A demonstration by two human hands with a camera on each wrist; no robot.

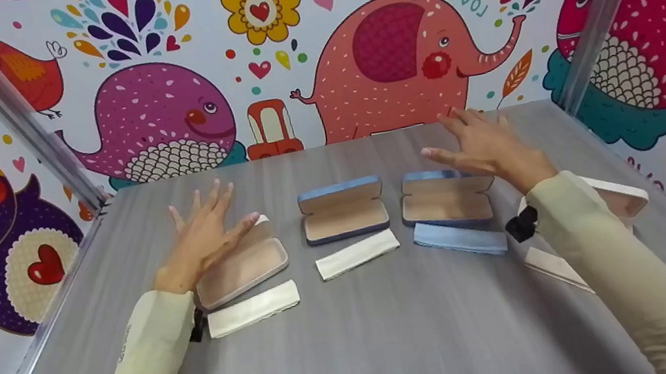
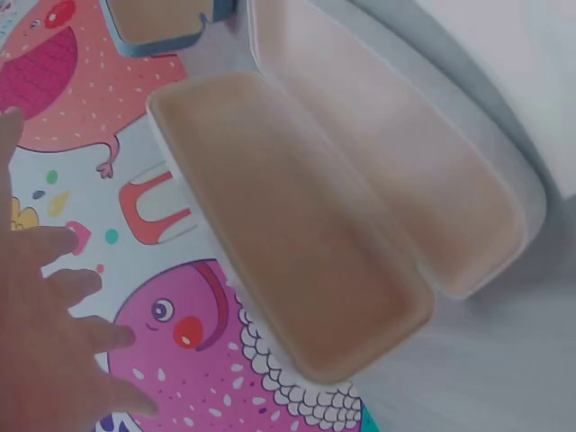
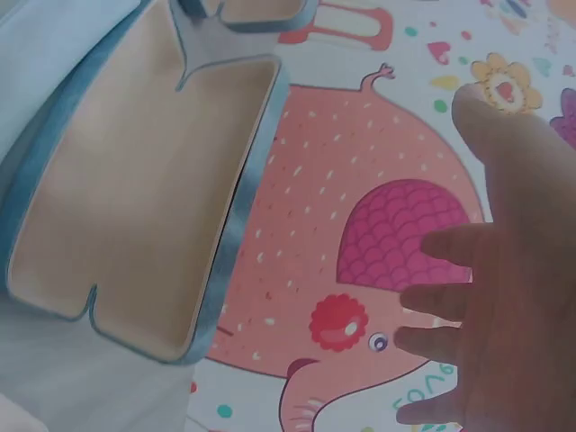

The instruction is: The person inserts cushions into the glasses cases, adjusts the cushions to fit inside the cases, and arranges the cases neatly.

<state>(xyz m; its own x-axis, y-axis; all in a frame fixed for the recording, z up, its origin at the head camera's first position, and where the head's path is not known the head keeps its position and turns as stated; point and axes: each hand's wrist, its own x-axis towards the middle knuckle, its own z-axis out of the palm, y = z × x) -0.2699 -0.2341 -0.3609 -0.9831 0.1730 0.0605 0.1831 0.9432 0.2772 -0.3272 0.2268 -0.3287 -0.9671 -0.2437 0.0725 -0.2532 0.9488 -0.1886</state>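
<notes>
Fingers spread, my left hand (image 1: 199, 243) hovers over the open white glasses case (image 1: 243, 271) on the left, partly covering its lid. In the left wrist view that white case (image 2: 288, 225) shows a beige lining and holds nothing. My right hand (image 1: 489, 147), also with fingers spread, is above the back right of the table, near an open blue glasses case (image 1: 447, 206). The right wrist view shows this blue case (image 3: 144, 180) with a bare beige inside. Another open blue case (image 1: 346, 220) stands between the hands. Neither hand holds anything.
In front of the cases lie folded cloths: white (image 1: 253, 309), another white (image 1: 358, 254), blue (image 1: 459, 238) and a pale one (image 1: 556, 269) at the right. A fourth open white case (image 1: 622, 196) is partly hidden behind the right forearm. A patterned wall (image 1: 264, 78) and metal posts (image 1: 603, 8) bound the table.
</notes>
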